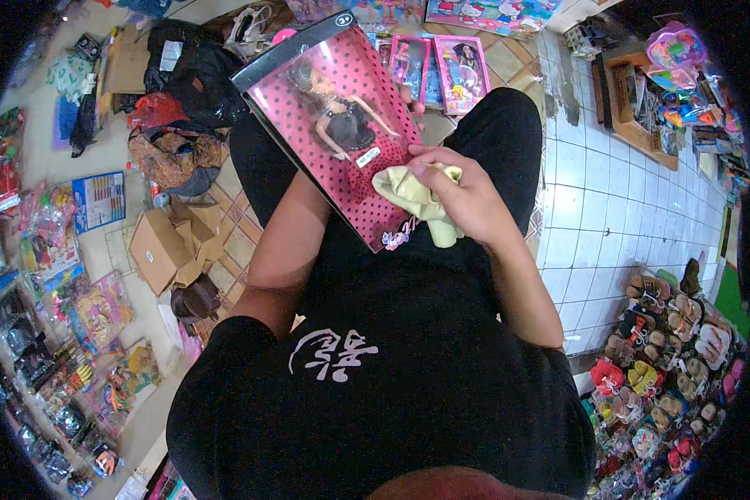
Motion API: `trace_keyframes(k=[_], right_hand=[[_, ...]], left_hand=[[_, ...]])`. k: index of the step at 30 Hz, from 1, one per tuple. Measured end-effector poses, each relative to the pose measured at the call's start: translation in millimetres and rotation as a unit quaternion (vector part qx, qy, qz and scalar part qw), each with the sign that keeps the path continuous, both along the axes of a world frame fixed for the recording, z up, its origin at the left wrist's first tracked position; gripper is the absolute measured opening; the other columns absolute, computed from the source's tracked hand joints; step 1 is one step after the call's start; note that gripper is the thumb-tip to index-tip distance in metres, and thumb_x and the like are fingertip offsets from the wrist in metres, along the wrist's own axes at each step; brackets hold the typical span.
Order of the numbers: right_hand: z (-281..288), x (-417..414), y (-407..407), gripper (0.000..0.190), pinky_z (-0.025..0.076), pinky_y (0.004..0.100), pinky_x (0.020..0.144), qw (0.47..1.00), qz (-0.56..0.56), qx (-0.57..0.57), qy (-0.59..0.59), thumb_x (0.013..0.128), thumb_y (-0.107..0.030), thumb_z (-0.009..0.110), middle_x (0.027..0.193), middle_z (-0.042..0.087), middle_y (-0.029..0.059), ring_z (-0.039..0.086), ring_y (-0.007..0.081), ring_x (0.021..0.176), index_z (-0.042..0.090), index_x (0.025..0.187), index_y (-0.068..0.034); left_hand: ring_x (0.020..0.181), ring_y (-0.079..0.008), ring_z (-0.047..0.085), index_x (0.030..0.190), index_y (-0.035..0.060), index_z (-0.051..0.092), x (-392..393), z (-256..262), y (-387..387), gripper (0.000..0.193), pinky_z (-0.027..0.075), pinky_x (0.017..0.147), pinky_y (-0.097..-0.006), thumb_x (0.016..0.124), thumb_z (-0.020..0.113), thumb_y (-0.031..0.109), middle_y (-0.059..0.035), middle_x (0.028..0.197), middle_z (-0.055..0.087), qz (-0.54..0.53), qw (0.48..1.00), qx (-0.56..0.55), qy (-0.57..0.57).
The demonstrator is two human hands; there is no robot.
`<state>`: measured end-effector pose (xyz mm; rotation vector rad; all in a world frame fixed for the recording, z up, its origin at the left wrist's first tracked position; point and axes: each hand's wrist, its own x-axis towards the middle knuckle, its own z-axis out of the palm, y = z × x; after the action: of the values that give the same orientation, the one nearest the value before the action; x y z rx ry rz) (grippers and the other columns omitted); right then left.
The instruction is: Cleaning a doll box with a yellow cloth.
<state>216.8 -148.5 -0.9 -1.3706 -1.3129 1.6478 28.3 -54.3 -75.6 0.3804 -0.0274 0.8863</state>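
A boxed fashion doll (344, 119) in a pink polka-dot package with a clear window and black top edge is held tilted above my lap. My left hand (412, 103) holds it from behind, and only its fingers show past the box's right edge. My right hand (462, 190) pinches a crumpled pale yellow cloth (412, 190) against the lower right part of the box front. A small price sticker (369, 157) is on the window, beside the cloth. The doll inside wears a dark dress.
Two pink doll boxes (461, 75) lie beyond my knees. Left are an open cardboard box (162, 247), a patterned bag (175, 153) and packaged toys (103, 306). At right stand a wooden tray (625, 106) and a rack of shoes (659, 356).
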Motion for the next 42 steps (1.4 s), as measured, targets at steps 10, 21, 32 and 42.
trace_keyframes(k=[10,21,32,42], right_hand=[[-10.2,-9.1,3.4,0.031,0.042,0.0380,0.100,0.995,0.004,0.070,-0.071,0.086,-0.030,0.068,0.117,0.063,0.0206,0.058,0.0311,0.114,0.070,0.101,-0.002],[-8.8,-3.2,2.7,0.026,0.044,0.0344,0.095,0.991,-0.014,0.094,-0.089,0.086,-0.023,0.068,0.107,0.062,0.0144,0.059,0.0264,0.106,0.070,0.100,-0.001],[-17.2,2.9,2.9,0.025,0.043,0.0332,0.095,0.996,-0.037,0.066,-0.042,0.088,-0.020,0.066,0.110,0.061,0.0135,0.058,0.0248,0.107,0.070,0.103,0.000],[-19.8,10.7,1.3,0.026,0.044,0.0330,0.095,0.993,-0.073,0.076,-0.052,0.086,-0.019,0.069,0.113,0.060,0.0135,0.058,0.0248,0.108,0.068,0.105,0.000]], left_hand=[[0.123,-0.0430,0.048,0.136,0.0061,0.045,-1.7,-9.2,-2.2,0.075,0.044,0.102,-0.0538,0.083,0.062,0.056,-0.0231,0.122,0.053,0.031,0.997,0.045,0.051],[0.126,-0.0458,0.045,0.137,0.0050,0.044,-2.5,-30.7,3.2,0.088,0.038,0.107,-0.0571,0.081,0.054,0.071,-0.0273,0.131,0.049,-0.027,0.996,-0.010,-0.088],[0.119,-0.0349,0.053,0.137,-0.0050,0.039,-6.6,-25.6,-1.2,0.076,0.041,0.107,-0.0463,0.091,0.047,0.055,-0.0224,0.127,0.053,-0.050,0.996,-0.073,-0.031],[0.125,-0.0380,0.049,0.137,-0.0075,0.040,-10.4,-40.5,0.2,0.065,0.040,0.109,-0.0468,0.099,0.039,0.045,-0.0257,0.134,0.049,-0.027,0.994,-0.085,-0.062]])
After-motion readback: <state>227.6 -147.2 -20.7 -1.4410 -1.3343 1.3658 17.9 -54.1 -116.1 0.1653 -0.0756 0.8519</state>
